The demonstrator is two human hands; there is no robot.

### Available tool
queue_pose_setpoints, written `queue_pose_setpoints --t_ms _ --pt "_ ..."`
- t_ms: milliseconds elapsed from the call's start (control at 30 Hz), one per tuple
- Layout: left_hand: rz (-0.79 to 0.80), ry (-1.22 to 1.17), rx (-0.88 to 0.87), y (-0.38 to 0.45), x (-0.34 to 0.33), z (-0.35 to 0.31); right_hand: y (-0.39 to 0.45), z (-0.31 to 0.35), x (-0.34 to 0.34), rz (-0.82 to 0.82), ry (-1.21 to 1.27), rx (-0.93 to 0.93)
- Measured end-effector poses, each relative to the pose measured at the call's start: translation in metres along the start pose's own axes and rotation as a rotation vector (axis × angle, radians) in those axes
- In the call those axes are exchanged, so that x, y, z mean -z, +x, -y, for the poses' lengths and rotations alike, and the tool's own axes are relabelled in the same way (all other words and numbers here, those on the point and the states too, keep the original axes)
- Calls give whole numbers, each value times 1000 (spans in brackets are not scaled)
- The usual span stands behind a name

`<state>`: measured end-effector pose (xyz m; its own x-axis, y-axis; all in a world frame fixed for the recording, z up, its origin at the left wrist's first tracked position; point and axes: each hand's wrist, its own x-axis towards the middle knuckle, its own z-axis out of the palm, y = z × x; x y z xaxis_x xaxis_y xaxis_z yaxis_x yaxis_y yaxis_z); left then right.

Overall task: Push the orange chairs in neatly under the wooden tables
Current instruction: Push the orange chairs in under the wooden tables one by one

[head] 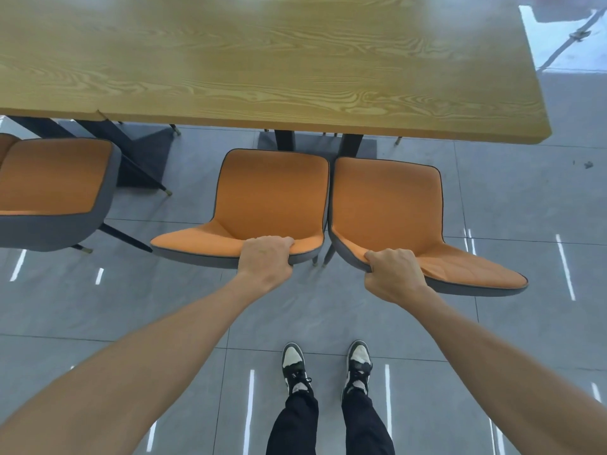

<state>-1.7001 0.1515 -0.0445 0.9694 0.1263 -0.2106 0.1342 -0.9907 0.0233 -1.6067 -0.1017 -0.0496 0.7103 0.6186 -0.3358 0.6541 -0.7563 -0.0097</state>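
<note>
Head view: two orange chairs side by side, touching, seats just short of the counter [295, 77] near edge. Left hand [265, 257] grips left chair [269, 198] backrest top; right hand [392, 274] grips right chair [387, 205] backrest. Third chair [52, 178] far left.

Grey tiled floor [512, 205], glossy, streaked with white light reflections. Standing on it: a wooden table [262, 60] on dark legs, three orange chairs [272, 198] [387, 208] [49, 178] just short of its near edge, and two black-and-white shoes [295, 366]. Tabletop bare wood grain.
</note>
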Motion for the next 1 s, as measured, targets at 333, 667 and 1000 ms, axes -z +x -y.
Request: queue_pose_setpoints --t_ms 333,667,1000 --pt "39 -12 21 13 7 -1 4 3 3 11 24 -24" --pt "62 -7 21 -5 8 21 7 30 10 56 37 0" --pt "-9 17 -40 5 6 31 14 47 11 36 35 -1"
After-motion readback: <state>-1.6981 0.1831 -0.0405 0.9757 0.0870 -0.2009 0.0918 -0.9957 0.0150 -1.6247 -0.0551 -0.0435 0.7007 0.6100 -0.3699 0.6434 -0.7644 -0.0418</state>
